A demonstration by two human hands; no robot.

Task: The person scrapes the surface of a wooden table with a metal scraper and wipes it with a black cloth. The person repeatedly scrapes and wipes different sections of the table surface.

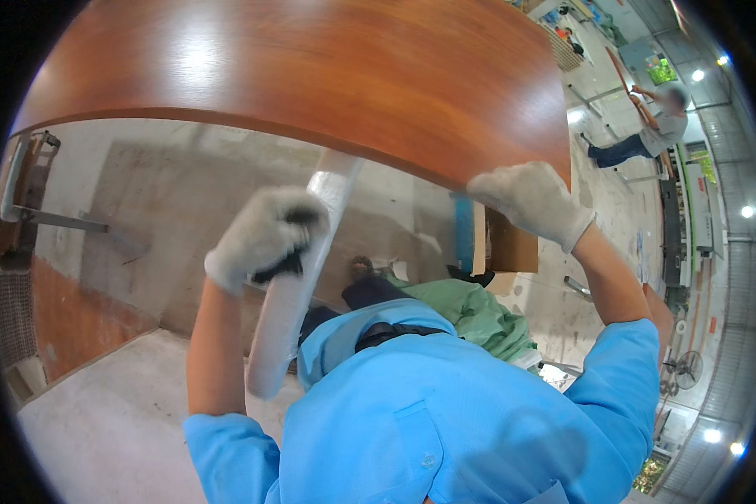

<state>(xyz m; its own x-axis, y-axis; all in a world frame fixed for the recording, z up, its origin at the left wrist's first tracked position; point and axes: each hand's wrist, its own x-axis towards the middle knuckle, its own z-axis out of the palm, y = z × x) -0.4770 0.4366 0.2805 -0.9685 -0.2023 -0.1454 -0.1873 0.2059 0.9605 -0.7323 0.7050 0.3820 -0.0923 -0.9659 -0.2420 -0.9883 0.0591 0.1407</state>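
Note:
A glossy reddish-brown wooden board point(336, 84) spans the far side, its near edge facing me. My left hand point(265, 235), in a whitish glove and slightly blurred, is closed around a dark object point(281, 267) that I cannot identify. Beside those fingers, a long pale roll point(281, 336) with a shiny clear plastic surface slants up to the board's edge; whether my left hand touches it is unclear. My right hand point(529, 202), also gloved, is closed with bent fingers at the board's near edge, close to the right corner. What it grips is hidden.
Below the board stand an open cardboard box point(512, 244) and a blue panel point(464, 231). Crumpled green cloth point(470, 311) lies near my legs. A metal support point(63, 220) is at left. Another person point(647, 126) works at the far right, and a fan point(689, 368) stands at right.

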